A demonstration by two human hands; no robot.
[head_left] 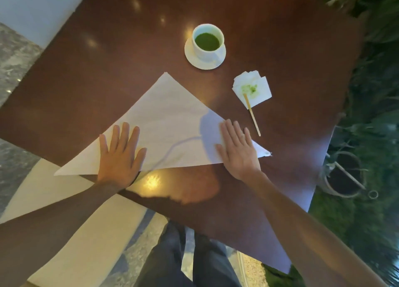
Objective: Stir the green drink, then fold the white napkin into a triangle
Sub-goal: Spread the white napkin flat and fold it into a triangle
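Observation:
The white napkin (168, 122) lies on the dark wooden table (108, 55) in the shape of a large triangle, its apex pointing away from me. My left hand (121, 155) presses flat on its lower left part with fingers straight and spread. My right hand (237, 148) presses flat on its lower right part near the right corner. A white cup of green drink (206, 41) stands on a white saucer (194, 59) farther back. A wooden stir stick (252, 115) lies to the right, its tip on a small green-stained paper napkin (253, 88).
The table's near edge runs diagonally below my hands, with my legs and a cream seat under it. Green plants and a dark pot (345, 176) sit on the right, beyond the table's right edge.

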